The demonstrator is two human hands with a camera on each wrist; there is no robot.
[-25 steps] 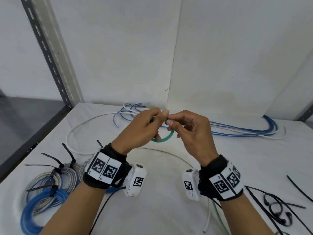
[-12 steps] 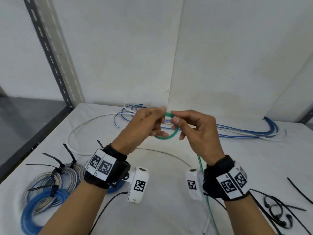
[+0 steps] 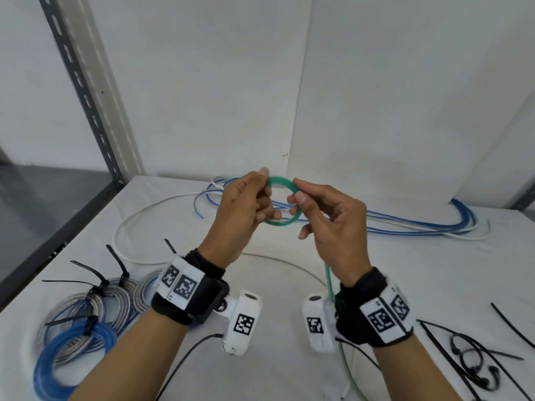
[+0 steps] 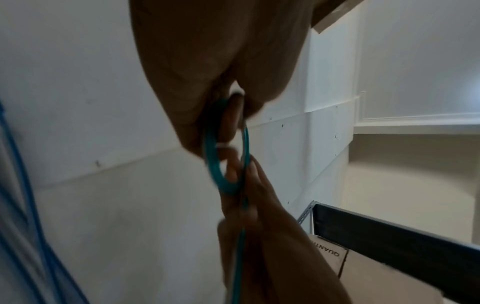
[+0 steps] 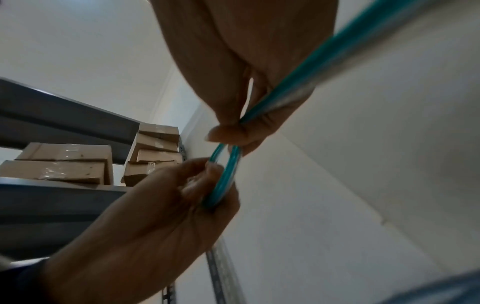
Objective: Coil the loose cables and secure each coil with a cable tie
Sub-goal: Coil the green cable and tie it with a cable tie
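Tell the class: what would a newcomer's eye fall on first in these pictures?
First, the small green cable coil held above mid-table, the left hand and right hand pinching it. Next, the tied coils at the near left, bristling with black ties, then loose blue and white cables by the wall.

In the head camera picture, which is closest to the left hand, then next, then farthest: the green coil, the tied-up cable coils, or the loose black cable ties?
From the left hand, nearest first:
1. Green coil: pinched in that hand's fingers, held above the table.
2. Tied-up cable coils: on the table, low on the left.
3. Loose black cable ties: on the table at the far right, beyond the right hand.
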